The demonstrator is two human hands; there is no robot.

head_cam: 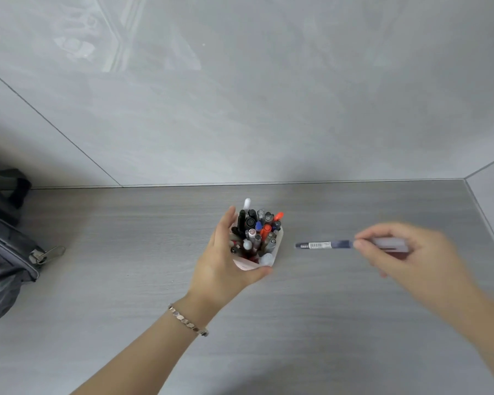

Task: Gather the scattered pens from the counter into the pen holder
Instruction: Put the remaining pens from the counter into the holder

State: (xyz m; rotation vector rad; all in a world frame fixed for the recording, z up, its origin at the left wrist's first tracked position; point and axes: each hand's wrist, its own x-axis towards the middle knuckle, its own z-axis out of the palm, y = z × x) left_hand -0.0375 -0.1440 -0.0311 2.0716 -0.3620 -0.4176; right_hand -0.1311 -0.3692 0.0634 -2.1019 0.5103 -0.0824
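A small white pen holder (pixel 277 243) stands on the grey counter (pixel 126 252), packed with several pens in black, blue, orange and white. My left hand (pixel 221 260) wraps around its left and front side, thumb at the front rim. To the right, my right hand (pixel 405 258) pinches a dark blue pen (pixel 322 245) with a white barcode label. The pen lies level above the counter, its tip pointing left toward the holder, a short gap away. The right hand is blurred.
A dark grey bag (pixel 3 246) with a metal zipper pull (pixel 47 254) sits at the counter's left edge. Grey tiled walls rise behind the counter and at its right end. A metal bracelet (pixel 187 320) circles my left wrist.
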